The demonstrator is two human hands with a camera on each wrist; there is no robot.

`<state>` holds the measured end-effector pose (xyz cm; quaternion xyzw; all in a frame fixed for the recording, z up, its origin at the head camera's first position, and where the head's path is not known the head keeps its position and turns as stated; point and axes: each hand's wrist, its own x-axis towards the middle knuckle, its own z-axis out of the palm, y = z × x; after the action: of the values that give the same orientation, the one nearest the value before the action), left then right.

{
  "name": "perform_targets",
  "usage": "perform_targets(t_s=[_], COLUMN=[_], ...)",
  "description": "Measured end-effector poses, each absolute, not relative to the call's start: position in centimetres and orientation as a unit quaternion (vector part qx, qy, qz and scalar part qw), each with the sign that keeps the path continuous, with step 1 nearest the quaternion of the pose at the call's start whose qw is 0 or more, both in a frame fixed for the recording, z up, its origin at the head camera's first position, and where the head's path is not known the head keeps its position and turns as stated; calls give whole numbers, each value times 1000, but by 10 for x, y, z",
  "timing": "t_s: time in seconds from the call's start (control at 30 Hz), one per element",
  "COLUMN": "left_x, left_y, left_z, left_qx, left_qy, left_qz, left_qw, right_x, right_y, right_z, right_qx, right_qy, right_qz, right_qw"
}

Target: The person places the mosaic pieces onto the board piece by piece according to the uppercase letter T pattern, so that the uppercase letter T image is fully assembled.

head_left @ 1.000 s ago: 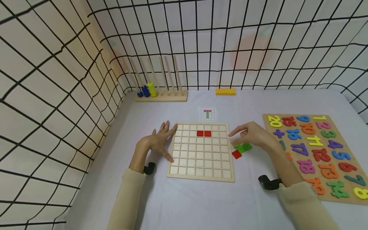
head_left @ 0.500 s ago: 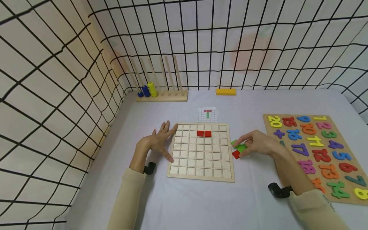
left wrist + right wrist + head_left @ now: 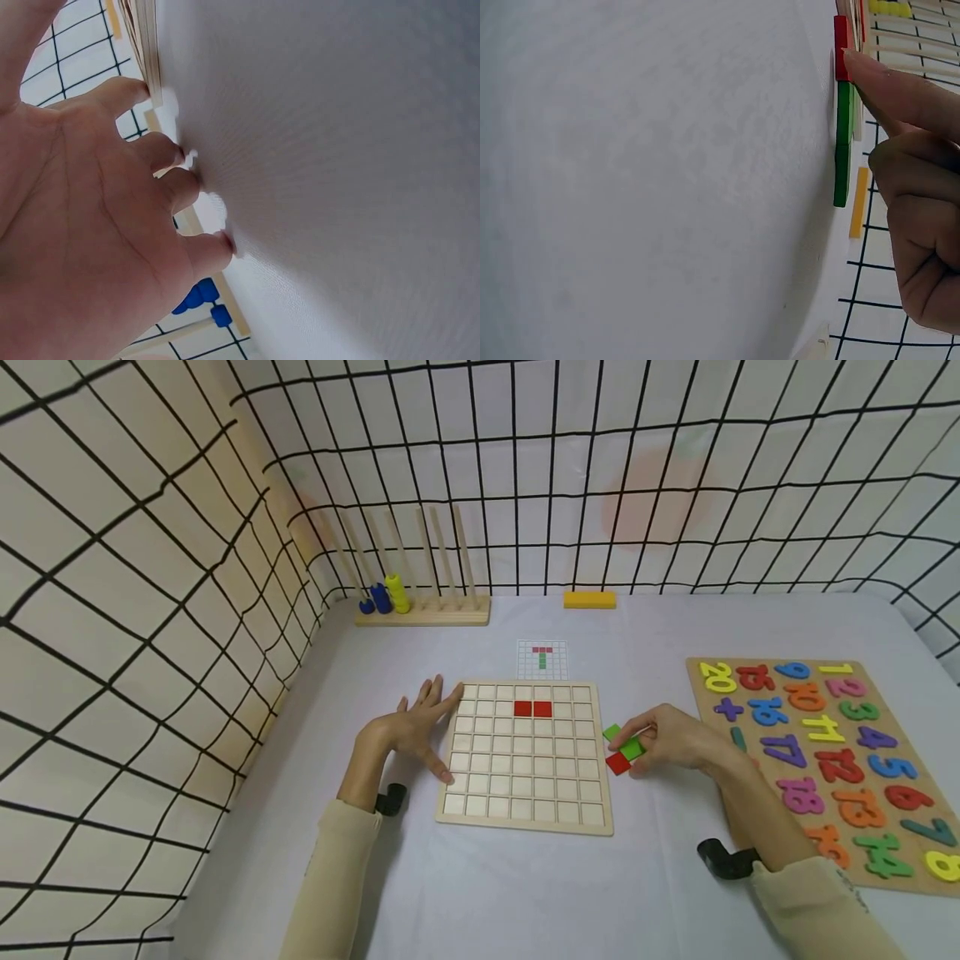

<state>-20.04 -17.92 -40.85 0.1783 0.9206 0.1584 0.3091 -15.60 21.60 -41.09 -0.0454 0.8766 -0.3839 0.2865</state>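
In the head view my left hand spreads its fingers at the left edge of a wooden grid board, thumb on the lower left rim. Two red tiles sit side by side in the board's second row. Just right of the board, my right hand pinches a loose red tile between thumb and index finger. Green tiles lie against it on the cloth, partly under the fingers. The right wrist view shows a fingertip on the red tile, with green tiles in line beside it.
A small pattern card with a red and green T lies behind the board. Farther back stand a peg abacus and a yellow bar. On the right lies a number puzzle board. Black wire mesh encloses the back and left.
My right hand has moved down and toward me from beside the board's upper right edge onto the loose tiles, and its fingers have closed there. My left hand and the board have stayed put.
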Motion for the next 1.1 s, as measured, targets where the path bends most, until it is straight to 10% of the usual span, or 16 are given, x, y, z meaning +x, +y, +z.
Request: perform_targets(t_s=[1.1], left_x=[-200], left_y=[-179], left_z=[-409], left_qx=[181], left_qy=[920], left_qz=[162], left_qw=[309], right_x=[-156], right_y=[216], right_z=[-399], right_qx=[-74], right_qy=[904], right_qz=[-357], right_qw=[221])
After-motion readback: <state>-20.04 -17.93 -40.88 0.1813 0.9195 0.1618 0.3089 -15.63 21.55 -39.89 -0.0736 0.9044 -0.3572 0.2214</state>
